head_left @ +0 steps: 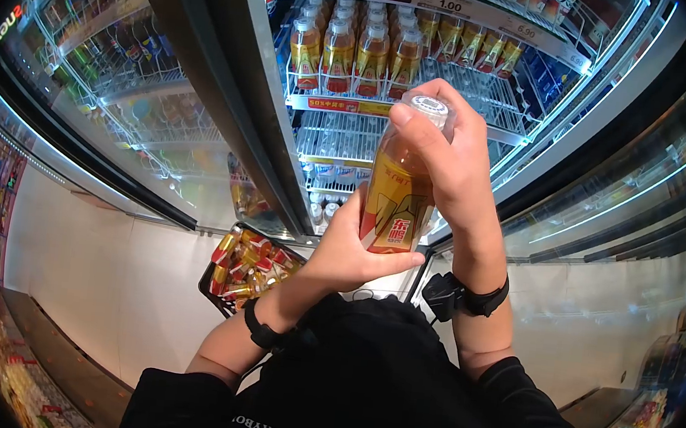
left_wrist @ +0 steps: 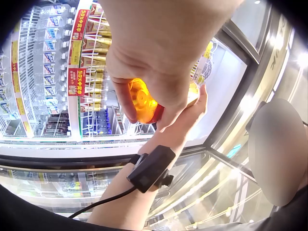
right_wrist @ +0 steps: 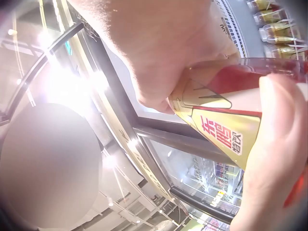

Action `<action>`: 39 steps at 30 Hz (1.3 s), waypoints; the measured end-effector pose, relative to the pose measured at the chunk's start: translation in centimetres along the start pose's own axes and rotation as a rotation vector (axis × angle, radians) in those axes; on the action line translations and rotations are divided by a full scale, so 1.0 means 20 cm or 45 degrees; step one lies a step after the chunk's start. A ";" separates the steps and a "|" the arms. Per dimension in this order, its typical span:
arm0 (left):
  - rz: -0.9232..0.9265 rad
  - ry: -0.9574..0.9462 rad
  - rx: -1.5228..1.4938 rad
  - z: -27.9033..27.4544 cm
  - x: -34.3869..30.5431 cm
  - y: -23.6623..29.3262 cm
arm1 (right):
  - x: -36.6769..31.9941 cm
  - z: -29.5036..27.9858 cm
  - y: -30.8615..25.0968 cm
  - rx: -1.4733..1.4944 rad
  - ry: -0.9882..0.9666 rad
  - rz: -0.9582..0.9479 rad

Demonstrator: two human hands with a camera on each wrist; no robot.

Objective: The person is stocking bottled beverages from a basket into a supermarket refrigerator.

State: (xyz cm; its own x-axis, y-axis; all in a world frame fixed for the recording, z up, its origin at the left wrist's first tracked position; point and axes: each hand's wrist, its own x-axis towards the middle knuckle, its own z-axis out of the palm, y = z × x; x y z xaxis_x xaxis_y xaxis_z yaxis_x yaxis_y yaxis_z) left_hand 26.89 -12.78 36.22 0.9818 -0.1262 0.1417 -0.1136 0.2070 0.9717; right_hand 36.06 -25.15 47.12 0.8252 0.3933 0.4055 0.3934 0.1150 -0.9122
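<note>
In front of the chest, a bottle of amber drink [head_left: 400,191] with a yellow and red label is held between both hands. My left hand [head_left: 343,252] grips its lower part, the thumb lying across the front near the base. Around the clear-capped top, my right hand [head_left: 461,164] curls, thumb on the near side of the cap [head_left: 430,104]. From the left wrist view the orange base of the bottle shows between the left fingers. The label [right_wrist: 221,130] faces the right wrist camera, with the left thumb [right_wrist: 274,106] beside it.
Ahead stands a refrigerated cabinet with rows of similar bottles [head_left: 355,61] on a wire shelf [head_left: 489,100] under price tags. An opened glass door [head_left: 199,73] is at the left. On the floor, a black basket [head_left: 204,281] holds several yellow and red drinks.
</note>
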 end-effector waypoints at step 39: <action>0.143 -0.110 0.023 0.24 0.08 0.31 | 0.02 -0.18 -0.20 0.491 0.078 -0.131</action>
State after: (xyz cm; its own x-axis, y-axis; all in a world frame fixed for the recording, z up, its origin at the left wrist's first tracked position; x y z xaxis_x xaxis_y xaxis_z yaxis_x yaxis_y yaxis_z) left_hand 27.05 -16.45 43.32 0.9461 -0.1866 0.2648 -0.2256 0.2070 0.9520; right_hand 36.33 -28.78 51.07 0.8166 0.3086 0.4877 0.3036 0.4890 -0.8177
